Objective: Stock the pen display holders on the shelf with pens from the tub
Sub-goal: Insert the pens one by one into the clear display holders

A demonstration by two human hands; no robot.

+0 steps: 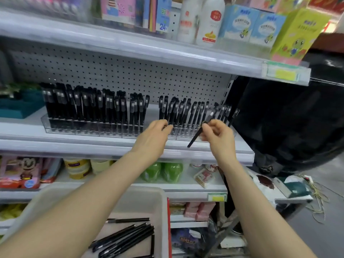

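Observation:
Clear plastic pen display holders (61, 125) line the middle shelf, filled with upright black pens (89, 107). My right hand (217, 135) pinches one black pen (194, 139), tilted with its tip low to the left, in front of the right-hand holder. My left hand (156, 135) reaches to the holder's front, fingertips among the standing pens; whether it grips one is hidden. Below, a pale plastic tub (158, 205) holds several loose black pens (128, 237), partly covered by my left forearm.
White pegboard (111, 71) backs the shelf. A teal tray (16, 107) sits at the left end. The upper shelf carries bottles and boxes, the lower shelves green bottles, jars and packets. A dark bag (290, 127) hangs right of the shelf end.

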